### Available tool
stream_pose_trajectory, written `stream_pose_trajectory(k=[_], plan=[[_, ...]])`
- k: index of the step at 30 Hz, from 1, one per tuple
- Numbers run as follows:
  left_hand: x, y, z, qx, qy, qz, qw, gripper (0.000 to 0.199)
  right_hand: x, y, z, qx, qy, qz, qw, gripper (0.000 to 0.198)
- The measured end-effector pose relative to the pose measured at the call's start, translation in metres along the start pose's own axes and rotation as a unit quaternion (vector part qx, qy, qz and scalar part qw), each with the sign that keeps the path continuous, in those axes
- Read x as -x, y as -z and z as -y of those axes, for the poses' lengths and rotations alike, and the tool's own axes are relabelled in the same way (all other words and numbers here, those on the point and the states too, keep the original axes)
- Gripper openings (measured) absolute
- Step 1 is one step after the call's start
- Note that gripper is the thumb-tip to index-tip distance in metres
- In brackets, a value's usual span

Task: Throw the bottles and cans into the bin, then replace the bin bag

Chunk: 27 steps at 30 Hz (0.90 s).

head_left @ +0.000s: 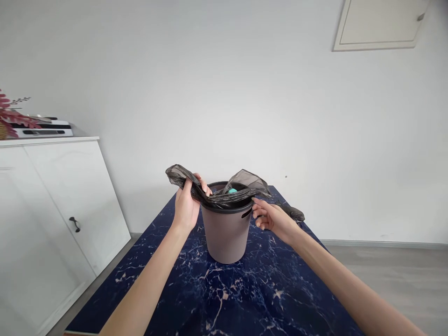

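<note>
Bin liner: thin dark plastic bag (224, 196) draped over the rim of a small taupe waste bin (227, 231), which stands mid-table at 12 o'clock from us.
Left grip: our left hand (186, 207) is closed around a bunched fold of the liner at the bin's 9 o'clock, the fold lifted clear above the rim.
Right grip: our right hand (272, 217) curls its fingers at the 3 o'clock side by the handle slot; we cannot tell whether it pinches plastic or only touches it.
Inside: something turquoise (233, 190) shows through the opening.
Support: dark blue marbled table (245, 298) under the bin.
Surroundings: white cabinet (52, 205) at 9 o'clock, with reddish foliage (12, 116) on top; a white wall panel (380, 23) at 1 o'clock.
Risk: we judge the light bin could tip or slide if one side is pulled harder, and the film could tear where it catches the rim.
</note>
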<state>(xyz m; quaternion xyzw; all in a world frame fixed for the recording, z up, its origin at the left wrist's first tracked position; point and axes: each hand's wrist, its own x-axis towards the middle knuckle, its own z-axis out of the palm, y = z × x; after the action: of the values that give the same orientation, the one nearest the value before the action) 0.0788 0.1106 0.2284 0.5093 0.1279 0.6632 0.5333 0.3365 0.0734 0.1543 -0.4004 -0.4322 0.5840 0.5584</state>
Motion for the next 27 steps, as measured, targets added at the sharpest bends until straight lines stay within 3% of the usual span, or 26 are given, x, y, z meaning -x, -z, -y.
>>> stream_pose_trajectory(k=[3, 11, 21, 24, 27], plan=[[0.002, -0.003, -0.004, -0.012, -0.003, 0.004, 1.000, 0.023, -0.006, -0.004, 0.007, -0.005, -0.026, -0.016, 1.000, 0.038], [0.005, -0.005, -0.010, -0.029, -0.001, 0.000, 1.000, 0.023, 0.006, -0.018, 0.017, -0.057, -0.143, 0.033, 0.988, 0.038], [0.010, -0.007, -0.020, -0.027, 0.018, -0.011, 0.999, 0.023, 0.037, -0.035, 0.013, -0.188, -0.148, 0.094, 0.966, 0.022], [0.018, -0.010, -0.031, -0.003, 0.027, -0.007, 1.000, 0.024, 0.064, -0.031, 0.008, -0.143, -0.138, 0.119, 0.973, 0.026], [0.028, -0.016, -0.043, 0.007, 0.040, 0.006, 0.999, 0.024, 0.090, -0.022, 0.010, 0.012, -0.118, 0.171, 0.978, 0.049]])
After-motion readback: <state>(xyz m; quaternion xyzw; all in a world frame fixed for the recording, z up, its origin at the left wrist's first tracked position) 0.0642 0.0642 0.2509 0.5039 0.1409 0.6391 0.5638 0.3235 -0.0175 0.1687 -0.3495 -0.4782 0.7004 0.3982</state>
